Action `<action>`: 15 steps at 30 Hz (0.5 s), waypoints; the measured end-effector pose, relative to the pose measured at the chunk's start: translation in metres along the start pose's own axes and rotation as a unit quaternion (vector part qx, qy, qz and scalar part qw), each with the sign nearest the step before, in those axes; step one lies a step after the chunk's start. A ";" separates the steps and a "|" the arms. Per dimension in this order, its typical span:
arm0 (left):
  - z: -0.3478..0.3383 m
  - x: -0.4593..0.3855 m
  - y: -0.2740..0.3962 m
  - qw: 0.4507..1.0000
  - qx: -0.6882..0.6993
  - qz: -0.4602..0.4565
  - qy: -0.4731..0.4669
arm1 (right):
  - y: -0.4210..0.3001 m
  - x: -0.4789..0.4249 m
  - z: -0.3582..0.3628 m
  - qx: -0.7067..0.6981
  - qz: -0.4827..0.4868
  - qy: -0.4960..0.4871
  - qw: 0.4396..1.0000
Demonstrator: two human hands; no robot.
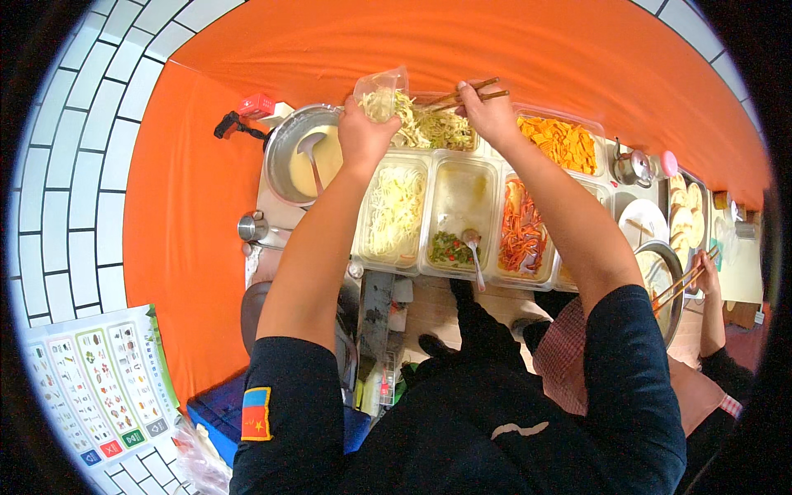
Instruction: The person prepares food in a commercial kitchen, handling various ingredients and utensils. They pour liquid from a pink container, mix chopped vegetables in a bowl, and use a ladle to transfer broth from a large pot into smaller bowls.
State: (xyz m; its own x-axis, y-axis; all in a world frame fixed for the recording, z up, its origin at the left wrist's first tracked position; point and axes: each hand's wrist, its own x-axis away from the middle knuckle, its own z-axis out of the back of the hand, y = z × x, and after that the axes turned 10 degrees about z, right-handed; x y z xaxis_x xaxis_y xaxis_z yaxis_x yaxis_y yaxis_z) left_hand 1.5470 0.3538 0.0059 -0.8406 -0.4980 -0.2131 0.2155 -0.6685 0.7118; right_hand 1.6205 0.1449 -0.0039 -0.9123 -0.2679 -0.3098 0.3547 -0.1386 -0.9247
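My left hand (365,139) grips a clear plastic container (396,80), tilted over a back tray. Pale shredded vegetable (402,117) shows inside the container and at its mouth. In my right hand (492,117) is a pair of wooden chopsticks (493,95), their tips pointing left over that tray's shredded vegetables (451,131). Closer to me stand trays of white shreds (396,210) and reddish-orange shreds (521,229). Between them, a nearly bare tray (461,192) holds chopped green and red pieces (450,249) and a spoon (473,247). My right forearm partly covers the trays behind it.
At left, a metal pot (272,167) contains pale liquid and a ladle (311,148). Orange pieces (560,145) fill a back-right tray. A metal kettle (632,168) and white plate (631,213) stand farther right. Another person's hand (709,276) holds chopsticks over a metal bowl (677,266).
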 end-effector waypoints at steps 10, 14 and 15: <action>0.000 -0.012 -0.024 0.985 0.103 0.095 -0.100 | -0.013 -0.014 -0.042 0.039 0.207 -0.012 0.977; 0.003 -0.013 -0.022 0.986 0.076 0.114 -0.096 | 0.002 -0.016 -0.041 0.052 0.186 -0.053 0.980; 0.003 -0.015 -0.027 0.982 0.101 0.117 -0.108 | 0.002 -0.019 -0.043 0.018 0.193 -0.029 0.981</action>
State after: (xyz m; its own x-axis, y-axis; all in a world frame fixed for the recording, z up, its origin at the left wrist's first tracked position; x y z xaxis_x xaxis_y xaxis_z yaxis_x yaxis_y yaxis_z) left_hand 1.5520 0.3807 -0.0077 -0.8700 -0.4822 0.1032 0.3306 -0.4149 0.8477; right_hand 1.6297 0.1902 -0.0095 -0.6958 -0.3600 -0.6215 0.6793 -0.0491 -0.7322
